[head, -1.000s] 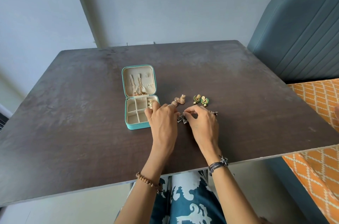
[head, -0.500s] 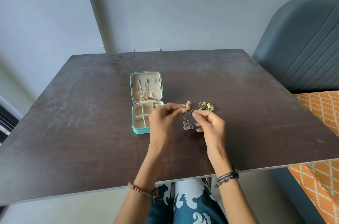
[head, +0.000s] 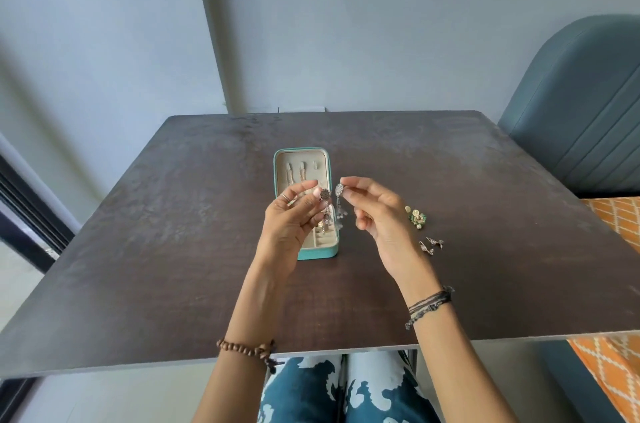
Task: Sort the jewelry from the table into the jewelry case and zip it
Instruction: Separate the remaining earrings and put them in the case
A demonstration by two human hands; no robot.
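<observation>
Dark wood-grain table (head: 173,249) against a grey wall; a blue-grey padded chair (head: 575,117) stands at the right.

Left hand (head: 287,225) is raised above the table, thumb and forefinger pinching the round top of a silver drop earring (head: 325,194). Right hand (head: 377,214) is raised beside it, pinching the top of the matching silver earring (head: 338,189) in the same way. Both earrings hang free with small dangles below, close together but apparently not touching, just over the near half of the case.

Step in hand, by my reading: the silver pair is lifted and being looked over or squared up before stowing. Next move calls for lowering both into a free compartment, or hooking them onto the lid panel, without tangling the dangles.

Teal jewelry case (head: 320,251) lies open between and behind the hands. Its upright lid (head: 301,162) has a cream lining carrying a few long gold pieces. The tray's compartments are mostly hidden by the left hand and the hanging earrings; contents cannot be read.

Still on the table, to the right of the right hand: a green-and-gold earring pair (head: 416,215) and, nearer, two small silver pieces (head: 431,244). Zipping is some way off.
</observation>
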